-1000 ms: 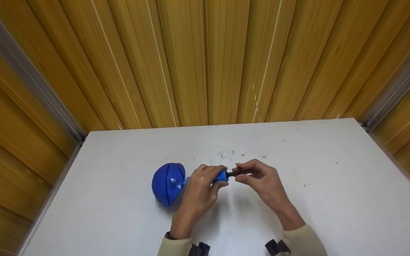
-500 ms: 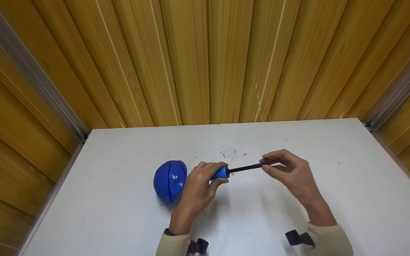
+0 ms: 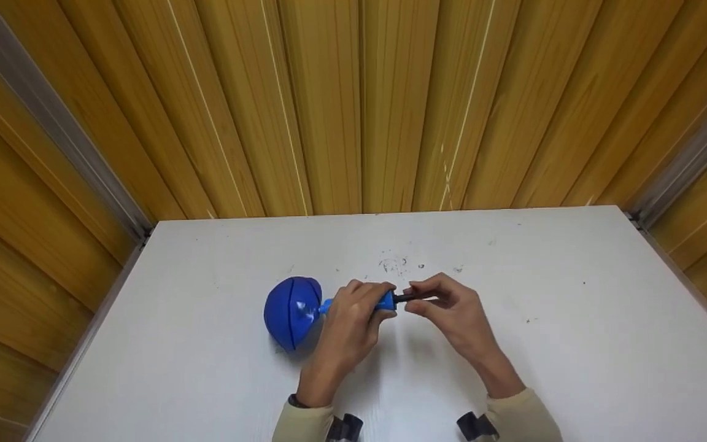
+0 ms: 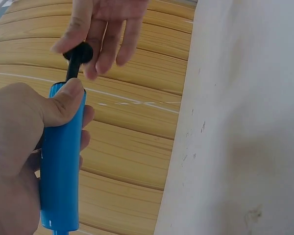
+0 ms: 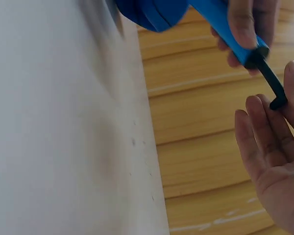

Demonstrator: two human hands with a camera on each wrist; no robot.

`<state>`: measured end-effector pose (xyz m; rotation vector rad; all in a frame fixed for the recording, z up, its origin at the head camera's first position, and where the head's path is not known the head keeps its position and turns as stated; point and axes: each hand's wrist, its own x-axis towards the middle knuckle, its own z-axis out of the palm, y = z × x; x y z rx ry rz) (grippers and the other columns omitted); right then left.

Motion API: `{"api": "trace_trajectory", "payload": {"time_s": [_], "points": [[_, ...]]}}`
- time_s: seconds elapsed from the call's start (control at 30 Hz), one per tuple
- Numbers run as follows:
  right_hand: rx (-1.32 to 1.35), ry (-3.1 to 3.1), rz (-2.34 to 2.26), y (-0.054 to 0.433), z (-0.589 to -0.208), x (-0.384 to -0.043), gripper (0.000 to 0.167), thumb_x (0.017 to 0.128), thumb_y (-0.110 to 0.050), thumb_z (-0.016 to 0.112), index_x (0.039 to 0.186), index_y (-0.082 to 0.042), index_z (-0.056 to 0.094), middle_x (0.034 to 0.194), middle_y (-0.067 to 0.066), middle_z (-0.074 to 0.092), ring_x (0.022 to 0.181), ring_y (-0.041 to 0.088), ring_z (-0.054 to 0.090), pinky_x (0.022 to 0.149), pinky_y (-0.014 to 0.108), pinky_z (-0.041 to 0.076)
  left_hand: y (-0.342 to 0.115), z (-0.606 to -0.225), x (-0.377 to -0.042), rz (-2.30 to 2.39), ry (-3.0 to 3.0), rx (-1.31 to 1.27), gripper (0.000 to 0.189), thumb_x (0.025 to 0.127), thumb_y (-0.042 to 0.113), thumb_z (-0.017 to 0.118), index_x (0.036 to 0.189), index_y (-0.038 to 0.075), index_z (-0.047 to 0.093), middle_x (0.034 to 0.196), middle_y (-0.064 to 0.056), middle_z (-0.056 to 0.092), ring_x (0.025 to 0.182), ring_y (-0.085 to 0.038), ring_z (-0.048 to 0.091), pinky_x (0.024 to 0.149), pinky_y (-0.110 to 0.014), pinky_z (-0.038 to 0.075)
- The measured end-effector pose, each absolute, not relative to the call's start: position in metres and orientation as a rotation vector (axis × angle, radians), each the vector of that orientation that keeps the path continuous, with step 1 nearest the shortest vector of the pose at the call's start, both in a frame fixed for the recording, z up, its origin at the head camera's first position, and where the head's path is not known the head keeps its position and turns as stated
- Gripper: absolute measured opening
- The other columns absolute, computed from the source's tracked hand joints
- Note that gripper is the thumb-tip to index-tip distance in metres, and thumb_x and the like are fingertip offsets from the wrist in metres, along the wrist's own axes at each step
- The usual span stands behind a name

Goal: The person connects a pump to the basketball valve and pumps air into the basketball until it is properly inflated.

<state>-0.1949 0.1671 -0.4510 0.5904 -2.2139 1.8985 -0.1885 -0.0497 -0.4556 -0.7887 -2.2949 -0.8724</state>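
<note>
My left hand (image 3: 347,319) grips the blue barrel of a hand pump (image 4: 61,171), thumb along its upper end in the left wrist view. From the barrel's end comes a black plunger rod (image 5: 270,81) with a small crosswise handle (image 4: 83,51). My right hand (image 3: 459,316) pinches that handle between thumb and fingers, close to the barrel, with only a short piece of rod showing in the head view. Attached at the pump's other end is a dark blue ball (image 3: 286,313) with black seams, caved in on the side facing the pump.
A white tabletop (image 3: 194,380) with dark scuff marks lies under the hands. Yellow wood-patterned panels (image 3: 329,110) rise behind it and at both sides. Small black cameras (image 3: 346,426) sit on the wrists at the beige sleeves.
My right hand drew the plunger out to the right half a second ago and has pushed it back toward the barrel. My left hand and the ball stay almost in place.
</note>
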Motion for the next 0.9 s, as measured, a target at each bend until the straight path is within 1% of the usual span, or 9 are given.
{"api": "trace_trajectory", "payload": {"time_s": [0.13, 0.27, 0.33, 0.5, 0.6, 0.73, 0.9], "points": [[0.612, -2.243, 1.896, 0.165, -0.452, -0.193, 0.025, 0.091, 0.0, 0.083, 0.114, -0.001, 0.073, 0.111, 0.014, 0.073, 0.105, 0.025, 0.072, 0.091, 0.033, 0.06, -0.049, -0.457, -0.189, -0.913, -2.297, -0.818, 0.034, 0.094, 0.016, 0.081, 0.126, 0.005, 0.075, 0.116, -0.004, 0.078, 0.102, -0.022, 0.067, 0.093, -0.039, 0.056], [0.62, -2.291, 1.783, 0.178, -0.444, -0.192, 0.027, 0.09, -0.002, 0.085, 0.115, -0.004, 0.073, 0.109, 0.009, 0.074, 0.1, 0.023, 0.074, 0.088, 0.03, 0.06, -0.05, -0.457, -0.19, -0.943, -2.275, -0.846, 0.034, 0.095, 0.018, 0.08, 0.127, 0.008, 0.075, 0.116, -0.003, 0.078, 0.101, -0.021, 0.067, 0.091, -0.038, 0.057], [0.6, -2.284, 1.738, 0.189, -0.437, -0.191, 0.027, 0.09, 0.0, 0.084, 0.114, -0.003, 0.074, 0.107, 0.007, 0.074, 0.099, 0.022, 0.074, 0.088, 0.03, 0.061, -0.052, -0.456, -0.192, -0.948, -2.263, -0.838, 0.034, 0.094, 0.017, 0.081, 0.126, 0.008, 0.075, 0.116, -0.003, 0.078, 0.101, -0.021, 0.067, 0.091, -0.038, 0.057], [0.484, -2.228, 1.734, 0.22, -0.422, -0.19, 0.027, 0.089, 0.007, 0.082, 0.114, 0.0, 0.074, 0.108, 0.012, 0.075, 0.101, 0.023, 0.072, 0.092, 0.031, 0.059, -0.056, -0.453, -0.195, -0.954, -2.239, -0.786, 0.034, 0.091, 0.012, 0.084, 0.124, 0.007, 0.076, 0.115, -0.002, 0.078, 0.104, -0.02, 0.068, 0.091, -0.04, 0.057], [0.452, -2.216, 1.747, 0.226, -0.419, -0.189, 0.027, 0.088, 0.01, 0.081, 0.113, 0.0, 0.074, 0.109, 0.015, 0.074, 0.104, 0.023, 0.071, 0.095, 0.031, 0.058, -0.055, -0.452, -0.195, -0.955, -2.238, -0.793, 0.034, 0.091, 0.013, 0.084, 0.124, 0.007, 0.075, 0.115, -0.002, 0.078, 0.104, -0.02, 0.068, 0.091, -0.039, 0.057], [0.488, -2.199, 1.797, 0.209, -0.428, -0.192, 0.026, 0.087, 0.014, 0.079, 0.11, 0.002, 0.073, 0.108, 0.015, 0.073, 0.106, 0.022, 0.071, 0.094, 0.031, 0.059, -0.051, -0.453, -0.193, -0.946, -2.225, -0.808, 0.033, 0.092, 0.012, 0.083, 0.123, 0.005, 0.075, 0.114, -0.003, 0.078, 0.102, -0.021, 0.069, 0.09, -0.039, 0.057], [0.573, -2.193, 1.878, 0.174, -0.443, -0.193, 0.022, 0.09, 0.008, 0.081, 0.109, 0.003, 0.072, 0.109, 0.018, 0.071, 0.105, 0.024, 0.071, 0.091, 0.034, 0.06, -0.047, -0.456, -0.189, -0.941, -2.209, -0.81, 0.032, 0.092, 0.012, 0.083, 0.123, 0.004, 0.075, 0.114, -0.005, 0.078, 0.102, -0.022, 0.068, 0.092, -0.039, 0.057]]}}
